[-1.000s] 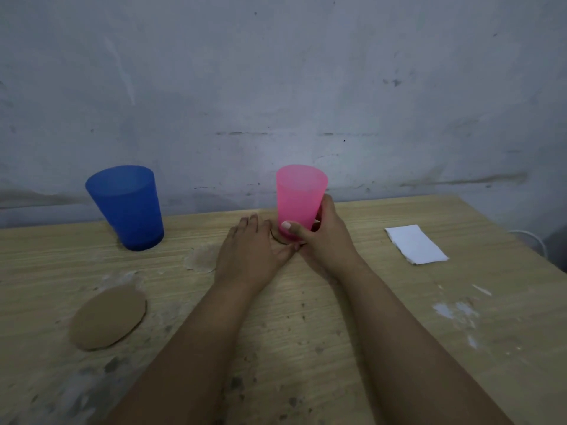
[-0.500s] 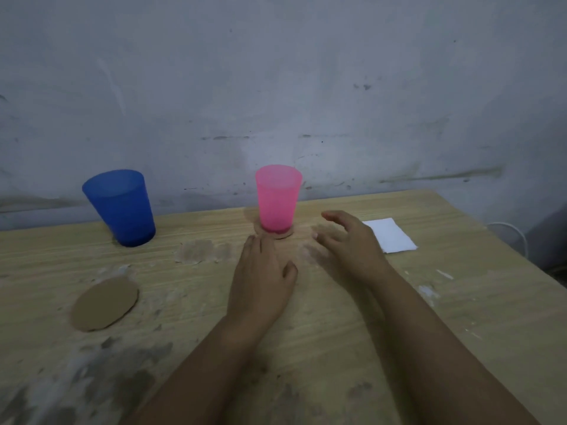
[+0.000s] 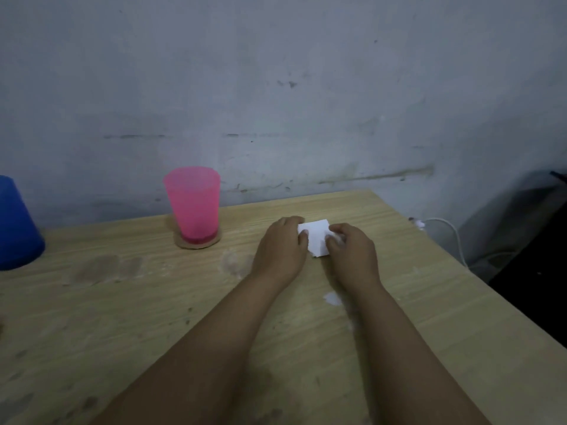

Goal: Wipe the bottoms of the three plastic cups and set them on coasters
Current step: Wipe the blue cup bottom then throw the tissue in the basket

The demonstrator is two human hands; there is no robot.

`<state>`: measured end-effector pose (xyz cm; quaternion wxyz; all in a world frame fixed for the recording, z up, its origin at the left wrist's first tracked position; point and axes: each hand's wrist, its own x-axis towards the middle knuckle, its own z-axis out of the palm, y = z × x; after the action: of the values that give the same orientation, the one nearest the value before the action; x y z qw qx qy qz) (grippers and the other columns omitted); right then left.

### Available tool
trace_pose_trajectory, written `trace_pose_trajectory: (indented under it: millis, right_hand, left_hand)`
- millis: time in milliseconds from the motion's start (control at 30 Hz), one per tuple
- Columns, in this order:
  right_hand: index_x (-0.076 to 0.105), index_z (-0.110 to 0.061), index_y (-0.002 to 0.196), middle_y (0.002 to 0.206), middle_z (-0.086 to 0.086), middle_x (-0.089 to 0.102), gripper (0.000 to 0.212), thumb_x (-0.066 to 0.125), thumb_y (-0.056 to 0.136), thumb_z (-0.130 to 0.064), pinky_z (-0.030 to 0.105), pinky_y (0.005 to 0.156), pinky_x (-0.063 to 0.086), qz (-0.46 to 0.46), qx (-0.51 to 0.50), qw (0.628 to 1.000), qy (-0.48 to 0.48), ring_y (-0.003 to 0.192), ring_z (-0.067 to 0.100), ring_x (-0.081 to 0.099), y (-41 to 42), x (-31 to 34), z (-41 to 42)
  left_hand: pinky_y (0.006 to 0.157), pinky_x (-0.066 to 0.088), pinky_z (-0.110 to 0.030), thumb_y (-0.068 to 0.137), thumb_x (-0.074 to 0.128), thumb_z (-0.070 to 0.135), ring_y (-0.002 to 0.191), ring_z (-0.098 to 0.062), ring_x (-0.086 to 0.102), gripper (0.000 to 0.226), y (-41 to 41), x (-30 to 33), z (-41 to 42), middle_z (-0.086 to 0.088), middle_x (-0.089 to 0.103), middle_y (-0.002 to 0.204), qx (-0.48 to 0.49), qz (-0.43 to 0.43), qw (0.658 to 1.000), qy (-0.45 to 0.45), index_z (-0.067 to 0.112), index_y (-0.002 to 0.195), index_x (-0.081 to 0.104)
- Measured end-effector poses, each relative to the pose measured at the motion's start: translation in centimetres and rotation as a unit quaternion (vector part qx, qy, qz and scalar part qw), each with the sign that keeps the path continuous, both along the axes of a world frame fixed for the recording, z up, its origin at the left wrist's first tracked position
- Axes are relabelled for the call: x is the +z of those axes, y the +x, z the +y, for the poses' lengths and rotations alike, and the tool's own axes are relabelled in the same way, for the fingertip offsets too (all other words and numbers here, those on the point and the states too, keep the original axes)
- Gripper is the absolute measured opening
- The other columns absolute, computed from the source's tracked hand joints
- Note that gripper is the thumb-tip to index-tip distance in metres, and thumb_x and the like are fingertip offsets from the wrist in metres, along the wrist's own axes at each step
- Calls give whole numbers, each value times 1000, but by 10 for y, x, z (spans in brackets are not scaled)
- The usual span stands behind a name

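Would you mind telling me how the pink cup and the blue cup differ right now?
The pink cup stands on a round coaster; no coaster shows under the blue cup. The pink cup is fully in view near the middle of the table, while the blue cup is cut off at the left edge. Both rest on the table, untouched by either hand.

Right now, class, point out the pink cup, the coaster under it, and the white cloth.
pink cup (image 3: 194, 204), head view, middle of its side wall.
coaster (image 3: 187, 244), head view, bare front-left rim.
white cloth (image 3: 316, 237), head view, centre, between the two hands.
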<state>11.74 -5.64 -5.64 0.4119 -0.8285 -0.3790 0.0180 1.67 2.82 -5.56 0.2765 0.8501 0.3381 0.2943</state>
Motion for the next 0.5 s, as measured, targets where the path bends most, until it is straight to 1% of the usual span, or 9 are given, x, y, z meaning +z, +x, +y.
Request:
trace_pose_trajectory:
  millis: [133,267,500]
  right_hand:
    - [62,-11,117,122,8,63,32,55,86,-17,28,95,38,-12,2,1000,-9,115,23,54,5,-2,4]
    - [60,-11,120,125,8,61,35,55,85,-14,32,100,39,-20,3,1000,-22,117,23,52,7,-4,6]
    - [60,-13,119,125,7,59,36,57,83,-13,39,99,39,-37,10,999,-34,117,27,50,8,-4,7]
  left_hand:
    - [102,34,-34,96,43,21,125,-25,44,37,17,-8,12,-9,53,134,38,30,999,4,11,130,52]
    - [99,34,-34,93,48,23,122,-25,45,35,21,-14,16,-8,55,129,46,67,996,47,13,125,56]
    - [94,36,-33,87,55,20,114,-22,49,26,18,-14,16,-4,58,116,44,34,998,30,16,113,59]
